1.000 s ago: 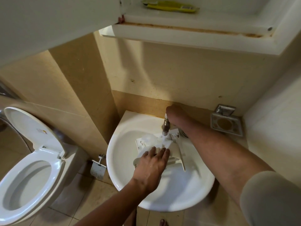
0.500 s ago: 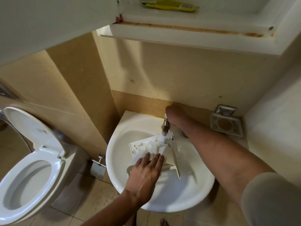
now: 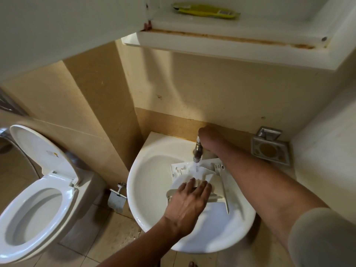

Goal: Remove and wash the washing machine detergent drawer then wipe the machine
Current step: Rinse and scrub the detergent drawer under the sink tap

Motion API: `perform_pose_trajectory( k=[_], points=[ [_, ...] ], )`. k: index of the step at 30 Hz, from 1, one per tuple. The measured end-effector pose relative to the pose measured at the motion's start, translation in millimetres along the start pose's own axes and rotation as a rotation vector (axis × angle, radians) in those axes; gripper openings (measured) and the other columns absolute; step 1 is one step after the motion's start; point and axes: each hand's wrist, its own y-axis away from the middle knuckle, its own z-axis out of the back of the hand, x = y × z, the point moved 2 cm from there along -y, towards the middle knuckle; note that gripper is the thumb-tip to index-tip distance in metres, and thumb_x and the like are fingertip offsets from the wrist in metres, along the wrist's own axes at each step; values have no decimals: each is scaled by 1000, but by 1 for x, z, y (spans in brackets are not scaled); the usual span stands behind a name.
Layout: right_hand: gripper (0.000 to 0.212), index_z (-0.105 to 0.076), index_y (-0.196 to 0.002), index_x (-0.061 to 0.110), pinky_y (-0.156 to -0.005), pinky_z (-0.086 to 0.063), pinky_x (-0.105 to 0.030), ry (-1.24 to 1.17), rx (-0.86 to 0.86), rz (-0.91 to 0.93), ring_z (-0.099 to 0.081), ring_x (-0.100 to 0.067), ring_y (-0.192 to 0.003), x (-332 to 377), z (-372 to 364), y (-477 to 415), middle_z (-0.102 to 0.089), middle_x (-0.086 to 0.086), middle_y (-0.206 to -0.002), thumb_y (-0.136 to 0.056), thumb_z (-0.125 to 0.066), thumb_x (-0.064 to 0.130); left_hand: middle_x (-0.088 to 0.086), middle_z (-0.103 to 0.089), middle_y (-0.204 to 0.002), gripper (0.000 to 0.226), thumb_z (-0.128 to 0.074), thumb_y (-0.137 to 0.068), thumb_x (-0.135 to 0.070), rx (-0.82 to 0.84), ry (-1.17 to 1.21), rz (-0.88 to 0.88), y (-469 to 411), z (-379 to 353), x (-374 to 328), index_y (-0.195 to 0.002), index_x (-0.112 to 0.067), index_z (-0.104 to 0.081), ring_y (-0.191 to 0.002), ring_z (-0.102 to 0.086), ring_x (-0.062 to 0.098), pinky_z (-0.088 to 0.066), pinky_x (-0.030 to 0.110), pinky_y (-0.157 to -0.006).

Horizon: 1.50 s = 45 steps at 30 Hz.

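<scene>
The white plastic detergent drawer (image 3: 215, 177) lies in the round white sink (image 3: 152, 182), under the tap (image 3: 197, 151). Water runs from the tap onto the drawer's far end. My left hand (image 3: 189, 201) rests flat on the drawer's near part, fingers spread over it. My right hand (image 3: 209, 136) is closed around the tap's handle behind the spout; its fingers are hidden. The washing machine is not in view.
A toilet (image 3: 36, 205) with its lid up stands at the left. A metal paper holder (image 3: 116, 197) hangs beside the sink. A metal soap dish (image 3: 269, 151) is on the right wall. An open cabinet (image 3: 221, 41) with a yellow packet (image 3: 206, 11) juts out overhead.
The drawer has shifted a little left and down in the sink with my left hand on it. Water now streams visibly onto it. My right hand stays on the tap.
</scene>
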Motion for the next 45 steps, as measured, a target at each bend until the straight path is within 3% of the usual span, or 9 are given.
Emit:
perform_pose_trajectory(
  k=[6,10,15,21,24,28,35,39,45],
  points=[
    [18,-65,-108,3,-82,-51,-30,3,2,-12,-64,-24,-98,0,1,0,-65,-12,-110,-93,-60,10,10,-70,-126,85,-88,-54,-17,-19,-33,-80,-3,0,-3,-133,-7,-60,-109,-68,36,-61,38,-82],
    [17,-66,-107,2,-80,-50,-30,-7,-3,-15,-64,-24,-97,-1,0,0,-65,-12,-110,-93,-60,10,8,-71,-126,77,-81,-60,-12,-72,32,-40,-4,2,2,-135,-9,-61,-105,-70,33,-62,36,-79],
    [17,-65,-108,4,-80,-48,-29,-17,-18,-2,-64,-26,-101,-2,-1,0,-65,-13,-112,-93,-56,8,3,-64,-137,73,-69,-75,-19,-92,175,123,5,6,17,-145,-15,-49,-113,-65,29,-60,38,-78],
    [16,-66,-106,4,-80,-49,-29,-25,0,-15,-64,-25,-99,-1,-2,-2,-65,-12,-110,-93,-59,9,-6,-70,-117,56,-66,-83,-30,-141,293,335,9,32,29,-136,-31,-51,-100,-65,25,-47,32,-72],
    [18,-68,-106,3,-85,-53,-30,-36,9,-13,-65,-26,-99,-2,-3,-4,-66,-13,-109,-92,-59,10,-5,-73,-107,53,-76,-76,-39,-107,438,417,1,45,45,-126,-36,-60,-95,-66,23,-51,32,-75],
    [14,-69,-100,2,-81,-54,-30,-41,1,6,-65,-26,-95,-2,-2,-2,-67,-13,-105,-91,-59,8,-4,-73,-111,63,-91,-63,-33,-57,679,531,-12,56,67,-122,-30,-68,-98,-67,18,-58,38,-83],
    [15,-66,-102,0,-79,-48,-29,-64,1,10,-62,-28,-100,-4,-2,-1,-64,-14,-109,-90,-56,2,-3,-70,-103,53,-92,-65,-32,-140,863,704,-11,58,76,-112,-18,-72,-88,-66,14,-55,27,-66],
    [17,-67,-105,2,-85,-52,-30,-76,5,-3,-63,-27,-100,-3,-5,-5,-65,-14,-110,-91,-59,8,-1,-73,-95,47,-91,-63,-41,-178,957,889,3,43,83,-100,-20,-72,-80,-72,18,-64,41,-68],
    [14,-68,-100,4,-83,-51,-30,-68,-3,8,-65,-27,-98,-4,-7,-6,-67,-13,-106,-89,-59,6,6,-75,-77,45,-87,-50,-48,-358,1193,1206,27,29,83,-78,-15,-74,-69,-73,28,-62,54,-64]
  ],
)
